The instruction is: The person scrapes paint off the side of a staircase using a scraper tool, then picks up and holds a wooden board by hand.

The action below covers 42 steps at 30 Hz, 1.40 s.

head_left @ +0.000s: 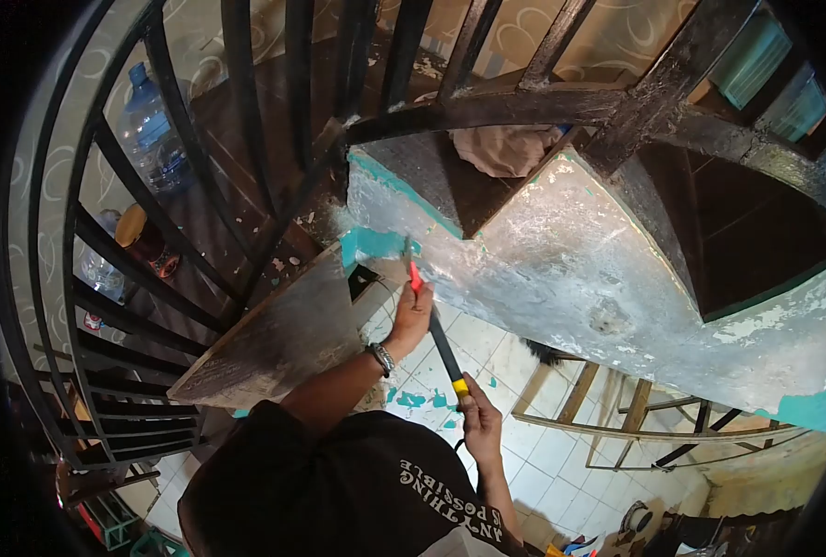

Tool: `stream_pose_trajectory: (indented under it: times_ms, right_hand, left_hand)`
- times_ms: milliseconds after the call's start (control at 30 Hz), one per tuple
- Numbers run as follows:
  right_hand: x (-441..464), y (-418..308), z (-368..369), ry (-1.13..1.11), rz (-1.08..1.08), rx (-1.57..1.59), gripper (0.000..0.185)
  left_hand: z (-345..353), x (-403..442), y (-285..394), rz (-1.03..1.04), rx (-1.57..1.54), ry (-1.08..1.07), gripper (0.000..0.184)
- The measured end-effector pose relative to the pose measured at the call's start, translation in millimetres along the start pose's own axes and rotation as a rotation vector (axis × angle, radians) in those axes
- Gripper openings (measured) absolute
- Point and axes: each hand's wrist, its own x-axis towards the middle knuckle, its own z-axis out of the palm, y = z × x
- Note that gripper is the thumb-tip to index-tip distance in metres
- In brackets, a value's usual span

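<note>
My left hand, with a bracelet at its wrist, is closed round the front of a long-handled scraper, close to its red part. My right hand grips the rear end by the yellow band. The scraper's thin tip meets the grey side wall of the staircase, at the right edge of a patch of teal paint. Much of that wall is bare grey, with thin teal lines along the step edges. More teal paint covers its lower right corner.
Dark metal railings curve along the left and top. Teal paint flakes lie on the white tiled floor below. A wooden ladder-like frame is under the stairs. A large water bottle and a drum-shaped container stand beyond the railing.
</note>
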Motion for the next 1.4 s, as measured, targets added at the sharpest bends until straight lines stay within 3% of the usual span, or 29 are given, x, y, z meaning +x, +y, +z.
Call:
stream_pose_trajectory:
  times_ms: [100,167,233,300,367,467,567,633,667,700,833,867,900,967,1133,1233,1300,1400]
  right_hand:
    - [-14.4,4.1,-10.8,0.018,-0.015,0.003,0.039]
    - [-18.4,3.0,-14.4,0.061,-0.009,-0.008,0.039]
    - [-2.0,-2.6,-8.2,0.06,-0.019,-0.024,0.039]
    - [15.8,-16.4,3.3,-0.024,0.062,-0.116,0.039]
    - [14.5,-13.2,1.8,-0.014,0.044,-0.119,0.039]
    - [-9.6,-2.2,-12.0,0.033,0.033,-0.115,0.04]
    - [-26.6,2.3,-12.5,0.072,0.013,-0.062,0.04]
    - [-10.3,-11.6,-4.3,0.052,0.036,-0.119,0.039]
    - [-2.6,-18.8,0.6,0.027,0.064,-0.173,0.039]
    - [3.6,-22.5,5.0,0.018,0.078,-0.109,0.039]
    - [-20.6,-32.9,-11.9,0.04,0.035,-0.172,0.042]
    - [-22.4,-36.9,-11.5,0.042,0.05,-0.165,0.043]
    - [-25.7,-38.6,-9.1,0.047,0.077,-0.153,0.044]
    - [-19.7,-34.0,-7.3,0.022,0.117,-0.146,0.046]
    - [-17.6,-12.6,-19.7,0.031,0.078,-0.078,0.046]
    - [-21.0,-18.1,-19.5,0.046,0.046,-0.128,0.042]
    - [-10.6,-20.2,-12.6,0.045,0.072,-0.164,0.042]
    - [-18.5,-17.4,-13.4,0.048,0.085,-0.134,0.041]
  left_hand:
    - [14.1,-15.5,3.3,-0.094,-0.075,-0.07,0.022]
    - [17.4,-17.0,0.4,0.031,0.038,-0.054,0.023]
    - [12.6,-5.3,-7.6,-0.001,-0.041,0.014,0.025]
    - [-10.7,4.8,22.0,-0.173,0.025,-0.043,0.025]
    - [-2.5,2.7,11.9,-0.035,0.003,0.017,0.026]
    - [10.9,-13.0,-22.8,-0.047,0.057,-0.015,0.027]
    - [16.9,-26.8,-7.7,0.004,0.094,-0.039,0.028]
    - [7.7,-14.7,0.9,-0.227,-0.115,-0.067,0.026]
    - [0.1,-2.7,-20.9,-0.147,-0.04,-0.034,0.025]
    - [-4.5,-4.2,14.3,-0.211,-0.076,-0.037,0.025]
    - [15.0,-24.4,6.7,-0.059,0.024,-0.051,0.027]
    - [12.9,-30.3,21.3,-0.344,-0.109,-0.168,0.027]
    - [11.2,-27.4,12.5,-0.35,-0.114,-0.16,0.027]
    - [7.1,-19.1,-10.2,-0.147,-0.09,-0.153,0.027]
    - [13.9,-23.3,-3.4,-0.207,-0.128,-0.14,0.023]
    - [23.1,-23.0,-14.6,-0.091,-0.151,-0.066,0.02]
    - [13.4,-20.4,10.7,-0.215,-0.21,-0.086,0.02]
    - [14.2,-20.5,-3.7,-0.201,-0.118,-0.088,0.021]
